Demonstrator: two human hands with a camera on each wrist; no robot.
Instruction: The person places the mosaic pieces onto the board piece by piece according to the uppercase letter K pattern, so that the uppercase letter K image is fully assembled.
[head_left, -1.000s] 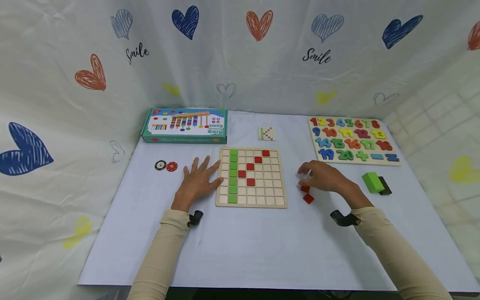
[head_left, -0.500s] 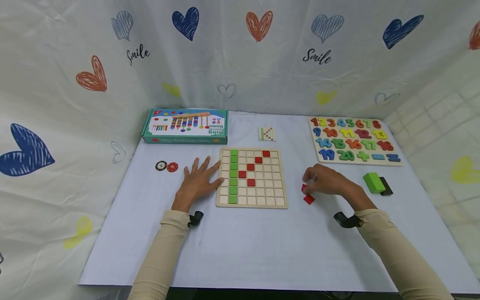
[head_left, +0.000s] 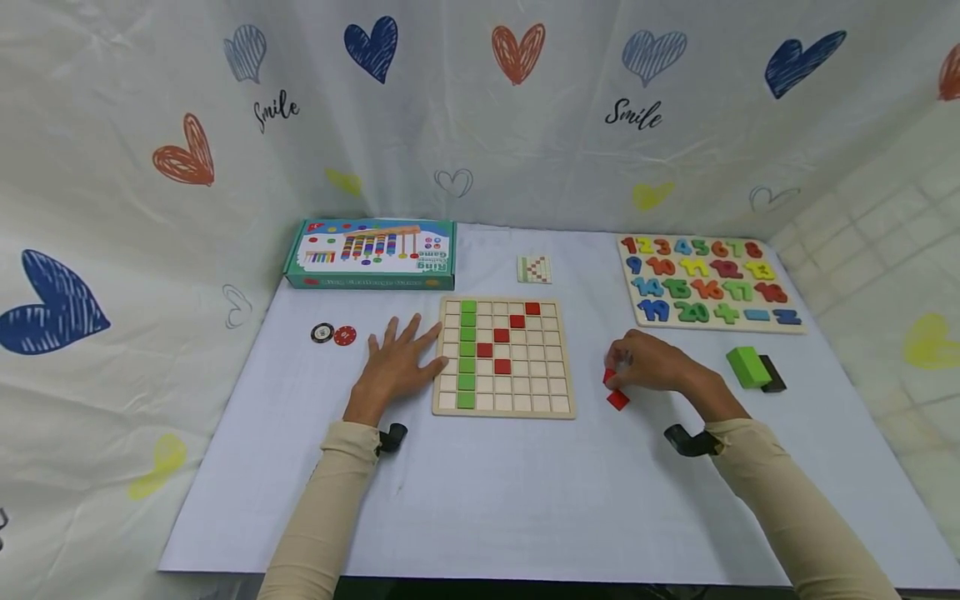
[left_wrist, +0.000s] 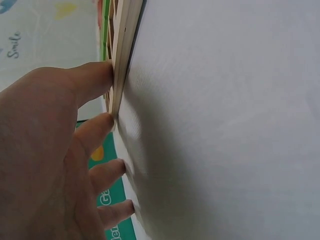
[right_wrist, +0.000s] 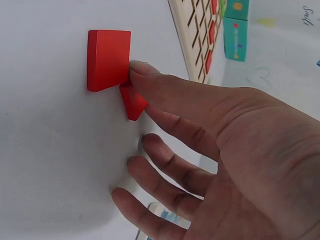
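A wooden grid board (head_left: 502, 413) lies mid-table, with a column of green tiles (head_left: 467, 365) and several red tiles (head_left: 502, 367) in its cells. My left hand (head_left: 397, 367) is spread flat at its left side, thumb and index fingertip touching the board edge (left_wrist: 125, 55) in the left wrist view. Right of the board, my right hand (head_left: 651, 362) pinches a small red tile (right_wrist: 133, 106) between thumb and index finger, which partly cover it. The other fingers are loosely bent close over the tabletop. A second loose red tile (right_wrist: 109, 60) lies just beside the thumb tip.
A green game box (head_left: 367, 254) and a small pattern card (head_left: 534, 269) stand behind the board. A number puzzle board (head_left: 708, 283) lies back right, near a green block (head_left: 747, 367) and a black block (head_left: 772, 373). Two round chips (head_left: 333, 334) lie at left.
My right hand has shifted slightly right and toward me, its thumb and index finger closing on the farther loose red tile. My left hand has stayed at the board's edge.
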